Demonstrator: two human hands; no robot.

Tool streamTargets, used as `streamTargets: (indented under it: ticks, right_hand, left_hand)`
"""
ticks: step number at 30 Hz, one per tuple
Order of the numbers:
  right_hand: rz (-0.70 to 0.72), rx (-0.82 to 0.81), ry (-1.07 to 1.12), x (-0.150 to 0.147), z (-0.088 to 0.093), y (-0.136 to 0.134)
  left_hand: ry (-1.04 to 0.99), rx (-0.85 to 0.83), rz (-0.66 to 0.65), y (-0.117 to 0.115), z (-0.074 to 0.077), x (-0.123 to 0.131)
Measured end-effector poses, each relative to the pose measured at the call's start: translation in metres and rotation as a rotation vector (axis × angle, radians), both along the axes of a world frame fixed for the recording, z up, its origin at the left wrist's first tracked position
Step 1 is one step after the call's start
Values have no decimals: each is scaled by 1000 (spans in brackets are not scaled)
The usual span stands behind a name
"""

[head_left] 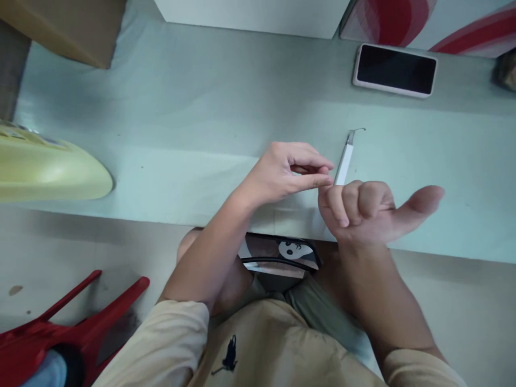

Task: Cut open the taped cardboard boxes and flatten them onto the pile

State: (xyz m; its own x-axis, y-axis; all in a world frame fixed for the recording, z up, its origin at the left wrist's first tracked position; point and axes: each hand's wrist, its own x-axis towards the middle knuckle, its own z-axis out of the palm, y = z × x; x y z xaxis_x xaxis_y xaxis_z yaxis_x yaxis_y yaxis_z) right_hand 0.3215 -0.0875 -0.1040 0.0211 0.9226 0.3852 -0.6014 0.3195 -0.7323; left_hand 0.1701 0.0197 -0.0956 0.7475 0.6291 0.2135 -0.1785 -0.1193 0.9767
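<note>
My left hand [288, 169] reaches in from the left, thumb and fingertips pinched together at the outer edge of my right hand [358, 212]. The pinch seems to be on the little finger of that hand, whose tip is hidden. Turned palm up, my right hand has its other fingers curled in and its thumb stretched out to the right. Nothing shows in its curled fingers. Just beyond them a slim white-handled tool [344, 162] with a thin metal hook at its tip lies on the table, its lower end hidden behind my right hand.
A phone [397, 71] lies at the back right of the pale green table [193, 113]. Behind are a white box [253, 16] and a red-and-white panel [463, 27]. A cardboard box [76, 32] and yellow object [52, 169] stand left. A red chair [80, 333] is below.
</note>
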Motion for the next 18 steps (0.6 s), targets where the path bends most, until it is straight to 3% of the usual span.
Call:
streamTargets:
  ticks: [11,18]
  right_hand:
    - [-195,-63,-60,-5,-3,-3]
    - [-233,-117,-227,-13,1,-1]
  left_hand:
    - [101,-16,-70,0,-3,1]
    - [184,55,-81,5,0,-5]
